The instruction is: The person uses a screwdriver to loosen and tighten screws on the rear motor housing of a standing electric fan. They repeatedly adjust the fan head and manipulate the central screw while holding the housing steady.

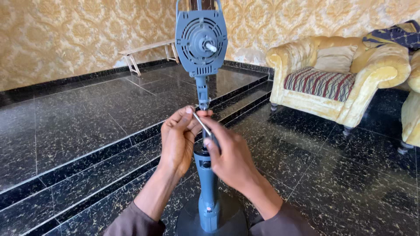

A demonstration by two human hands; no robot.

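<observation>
At frame centre, left hand (177,140) pinches the grey fan stand pole (208,188) just below the neck joint; right hand (229,159) grips a thin metal screwdriver (202,124), tip at the joint. Motor housing (201,41) at 12 o'clock. Best practice, likely: keep the tool square to the screw and the pole steady. No packages, labels or signs visible. Yellow armchair (341,74) at 2 o'clock.

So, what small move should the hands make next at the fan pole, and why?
Probably turn the screwdriver a little with the right hand while the left hand steadies the pole. The tip already seems to sit at the joint below the motor, both hands are closed around that spot, and the stand is upright.
</observation>
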